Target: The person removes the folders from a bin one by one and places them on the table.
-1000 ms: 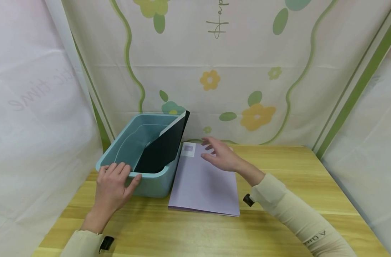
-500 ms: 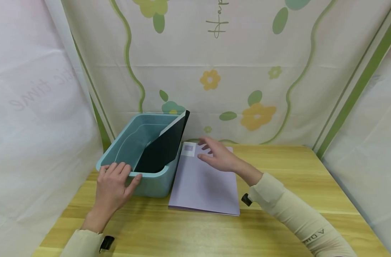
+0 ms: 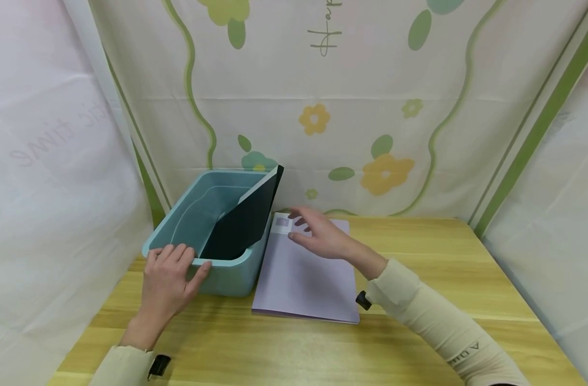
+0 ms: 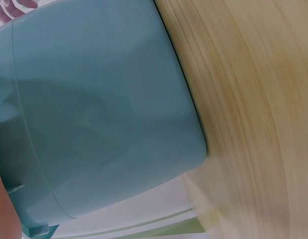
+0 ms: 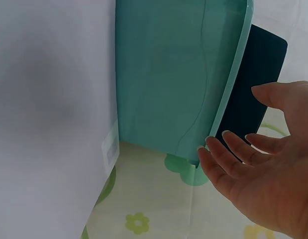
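A blue plastic bin (image 3: 231, 281) stands at the left of the table. My left hand (image 3: 166, 279) holds its near rim, fingers hooked over the edge and thumb against the outside. Inside, a flat black folder-like item (image 3: 236, 230) with a pale edge leans against the right wall, its top corner sticking out above the rim. A purple folder (image 3: 303, 284) with a white label lies flat beside the bin. Over its upper part hovers my right hand (image 3: 318, 234), fingers spread and loosely bent, holding nothing. In the right wrist view, its fingertips (image 5: 211, 140) overlap the bin's rim.
The wooden table (image 3: 419, 332) extends to the right of the folder and in front of it. A white curtain with printed flowers (image 3: 386, 174) hangs along the table's back edge, and plain white cloth (image 3: 57, 214) closes off the left side.
My right hand has drifted a little to the left over the purple folder, closer to the bin. The left hand, the bin and the black item stay as they were.
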Demonstrator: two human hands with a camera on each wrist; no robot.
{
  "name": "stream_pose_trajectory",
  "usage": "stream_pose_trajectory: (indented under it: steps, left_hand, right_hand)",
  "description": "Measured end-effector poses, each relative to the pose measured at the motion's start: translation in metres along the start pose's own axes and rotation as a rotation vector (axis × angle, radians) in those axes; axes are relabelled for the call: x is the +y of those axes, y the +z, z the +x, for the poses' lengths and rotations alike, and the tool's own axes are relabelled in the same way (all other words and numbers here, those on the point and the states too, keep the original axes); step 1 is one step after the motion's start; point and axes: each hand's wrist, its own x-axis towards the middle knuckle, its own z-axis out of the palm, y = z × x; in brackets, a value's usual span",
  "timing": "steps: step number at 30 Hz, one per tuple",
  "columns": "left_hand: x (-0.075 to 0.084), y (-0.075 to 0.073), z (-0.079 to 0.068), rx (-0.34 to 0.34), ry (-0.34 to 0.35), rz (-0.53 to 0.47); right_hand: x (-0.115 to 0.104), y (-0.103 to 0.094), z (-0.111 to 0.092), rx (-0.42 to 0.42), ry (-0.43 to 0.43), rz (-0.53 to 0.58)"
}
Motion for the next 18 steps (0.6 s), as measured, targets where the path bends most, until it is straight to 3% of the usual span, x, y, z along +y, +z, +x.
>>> stream_pose_trajectory:
  steps: [18]
  left_hand:
    - [0.0,0.0,-0.001,-0.019,-0.009,0.005]
  right_hand:
    - [-0.012,0.013,0.011,-0.006,-0.048,0.004]
